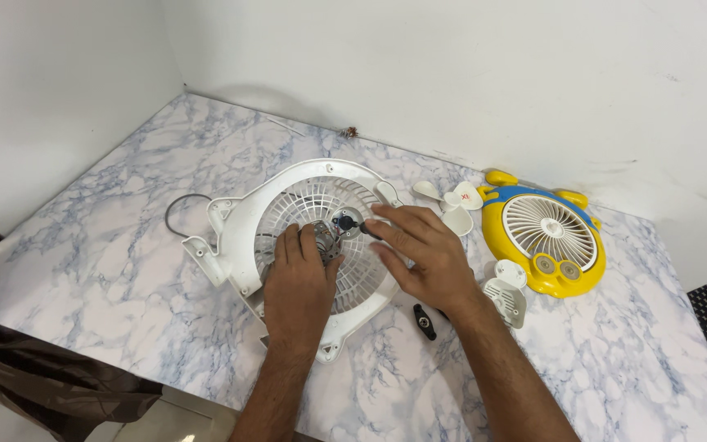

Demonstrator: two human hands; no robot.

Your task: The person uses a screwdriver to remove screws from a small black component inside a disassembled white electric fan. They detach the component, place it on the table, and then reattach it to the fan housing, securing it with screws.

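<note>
Head view: we see a white fan housing (235,233) lying flat on the marble-patterned table (124,245), its round grille facing up and a thin grey wire loop (180,203) at its left edge. Our left hand (298,286) rests palm down on the lower part of the grille, fingers curled loosely over a small cluster of motor parts and wiring (325,236) near the centre; whether they pinch anything we cannot tell. Our right hand (423,254) lies over the right side of the grille, fingers extended toward the dark central hub (344,221), with a small dark tool (367,232) showing at the fingertips; the grip itself is hidden. A white fan blade (456,203) lies just beside the housing on the right. Further right sits a yellow and blue fan (546,237), with a small white grille piece (507,296) near it. A small black part (425,322) lies on the table beside the right wrist.
</note>
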